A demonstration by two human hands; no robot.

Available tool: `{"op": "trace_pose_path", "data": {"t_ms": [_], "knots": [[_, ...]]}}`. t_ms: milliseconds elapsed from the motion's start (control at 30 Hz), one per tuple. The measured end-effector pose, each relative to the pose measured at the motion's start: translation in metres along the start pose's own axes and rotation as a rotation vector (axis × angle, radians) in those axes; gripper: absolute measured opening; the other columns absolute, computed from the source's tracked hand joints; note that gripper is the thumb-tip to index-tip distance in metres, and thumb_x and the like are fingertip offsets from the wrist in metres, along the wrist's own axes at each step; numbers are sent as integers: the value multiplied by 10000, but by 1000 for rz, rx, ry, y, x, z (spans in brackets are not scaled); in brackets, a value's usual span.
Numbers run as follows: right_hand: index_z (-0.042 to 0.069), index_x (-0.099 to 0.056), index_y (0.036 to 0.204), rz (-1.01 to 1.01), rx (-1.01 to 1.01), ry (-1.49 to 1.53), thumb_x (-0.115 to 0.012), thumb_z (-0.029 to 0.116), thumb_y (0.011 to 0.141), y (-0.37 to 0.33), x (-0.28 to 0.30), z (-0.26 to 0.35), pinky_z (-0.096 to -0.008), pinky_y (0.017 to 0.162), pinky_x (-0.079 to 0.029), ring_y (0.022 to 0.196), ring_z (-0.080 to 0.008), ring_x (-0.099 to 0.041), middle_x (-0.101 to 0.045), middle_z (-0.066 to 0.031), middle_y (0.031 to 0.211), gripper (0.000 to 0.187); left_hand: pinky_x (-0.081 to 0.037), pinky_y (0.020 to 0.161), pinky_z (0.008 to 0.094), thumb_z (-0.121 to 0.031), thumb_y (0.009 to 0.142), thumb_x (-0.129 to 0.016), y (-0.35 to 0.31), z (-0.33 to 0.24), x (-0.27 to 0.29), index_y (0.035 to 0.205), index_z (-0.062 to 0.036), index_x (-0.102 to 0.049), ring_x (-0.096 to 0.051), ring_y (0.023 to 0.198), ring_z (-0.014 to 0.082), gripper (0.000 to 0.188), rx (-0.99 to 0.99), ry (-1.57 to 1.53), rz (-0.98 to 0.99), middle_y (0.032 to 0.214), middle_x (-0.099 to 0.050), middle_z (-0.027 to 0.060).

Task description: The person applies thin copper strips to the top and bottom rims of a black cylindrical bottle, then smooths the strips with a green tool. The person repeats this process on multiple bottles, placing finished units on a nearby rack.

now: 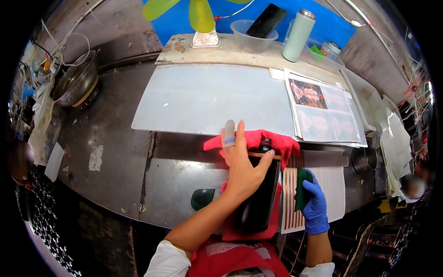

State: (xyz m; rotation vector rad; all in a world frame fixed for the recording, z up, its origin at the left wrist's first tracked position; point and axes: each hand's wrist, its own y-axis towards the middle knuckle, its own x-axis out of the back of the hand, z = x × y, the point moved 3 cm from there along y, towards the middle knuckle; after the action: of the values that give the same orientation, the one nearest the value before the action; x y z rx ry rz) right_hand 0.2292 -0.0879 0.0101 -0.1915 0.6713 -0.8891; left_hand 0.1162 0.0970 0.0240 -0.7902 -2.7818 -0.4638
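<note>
A glossy black bottle [256, 203] with a short neck lies tilted on a red cloth [251, 137], its neck pointing away from me. My bare left hand [242, 159] grips its upper end, the thumb on the right side near the neck. Two fingers stretch forward, and one wears a pale finger cot with a blue band. In its blue glove, my right hand [316, 205] pinches a flat dark green scraper [303, 188]. That scraper is over a white sheet with brown stripes [289, 203], right of the bottle. Another dark green piece [202, 198], rounded on one side, rests left of my forearm.
Behind the cloth is a pale board [207, 94] with printed sheets [318, 111] at its right. A shelf beyond holds a yellow-green fan [201, 18], a plastic bowl with a phone [267, 21] and a light green flask [299, 37]. A metal pan [76, 83] stands far left.
</note>
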Motion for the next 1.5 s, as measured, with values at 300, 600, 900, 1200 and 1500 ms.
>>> {"op": "trace_pose_path", "data": {"t_ms": [300, 600, 900, 1200, 1500], "knots": [[60, -461, 1233, -54, 512, -600, -562, 66, 813, -13, -72, 46, -268, 867, -433, 982, -145, -525, -535, -49, 1060, 432, -86, 1001, 645, -598, 611, -702, -84, -51, 26, 1398, 42, -208, -118, 1338, 475, 1129, -351, 464, 369, 1421, -166, 334], [32, -486, 1117, -17, 667, -987, -553, 52, 836, -1, -107, 25, -321, 783, -468, 890, -224, -585, -577, -143, 976, 290, -301, 1015, 545, -250, 775, -631, -119, -25, 25, 1338, 75, -320, -337, 1238, 504, 720, -499, 604, 368, 1267, -378, 367], [60, -497, 1140, -21, 292, -398, -565, 58, 843, 30, -35, 2, -259, 812, -471, 952, -115, -531, -546, -57, 1052, 305, -207, 1050, 537, -451, 693, -747, -113, 19, 54, 1369, 140, -8, -247, 1242, 554, 1163, -165, 102, 585, 1373, -159, 403], [45, -495, 1117, 57, 566, -855, -575, 71, 837, 3, -109, 26, -274, 820, -450, 939, -139, -538, -554, -66, 1020, 293, -276, 969, 621, -387, 641, -786, -116, -15, 25, 1344, 22, -351, -327, 1217, 532, 923, -590, 443, 416, 1322, -311, 374], [48, -494, 1132, 20, 326, -351, -582, 57, 832, 29, -28, 5, -258, 826, -460, 947, -123, -539, -544, -57, 1050, 313, -160, 1044, 589, -494, 698, -723, -125, 24, 54, 1395, 95, -62, -214, 1309, 491, 1127, -237, 292, 575, 1360, -241, 381]]}}
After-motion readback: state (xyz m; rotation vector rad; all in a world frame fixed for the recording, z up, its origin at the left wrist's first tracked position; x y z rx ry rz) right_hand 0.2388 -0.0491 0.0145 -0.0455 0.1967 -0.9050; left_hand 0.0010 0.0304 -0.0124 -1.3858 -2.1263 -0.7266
